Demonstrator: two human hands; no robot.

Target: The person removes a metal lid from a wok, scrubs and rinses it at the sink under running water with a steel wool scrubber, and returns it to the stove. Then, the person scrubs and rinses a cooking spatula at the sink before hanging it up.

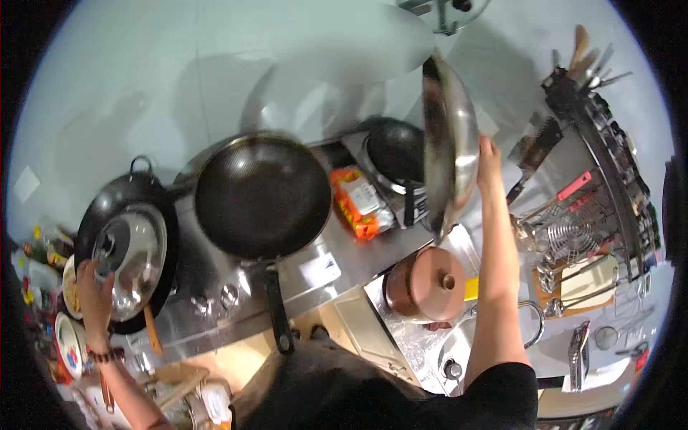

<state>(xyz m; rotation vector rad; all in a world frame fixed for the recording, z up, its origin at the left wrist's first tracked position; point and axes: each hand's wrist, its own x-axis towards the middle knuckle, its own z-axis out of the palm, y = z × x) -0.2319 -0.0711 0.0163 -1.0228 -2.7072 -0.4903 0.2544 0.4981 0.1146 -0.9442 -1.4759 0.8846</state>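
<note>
My right hand [489,168] grips the edge of a large steel wok or lid [462,125], held upright on its side and blurred by motion. My left hand [94,297] rests at the left edge of a black wok [170,265], thumb and fingers apart, just below the dark knob of a glass lid [140,247]. That lid lies in the black wok, with a wooden handle [153,330] sticking out over the rim. Between my hands a dark frying pan [263,197] sits on the stove, its black handle pointing towards me.
An orange package [358,204] and a small black pan [395,152] are right of the frying pan. A brown lidded pot [428,285] stands by the sink [453,351]. Knives, a pink-handled tool [573,186] and strainers hang at the right. Plates [70,344] stand at the far left.
</note>
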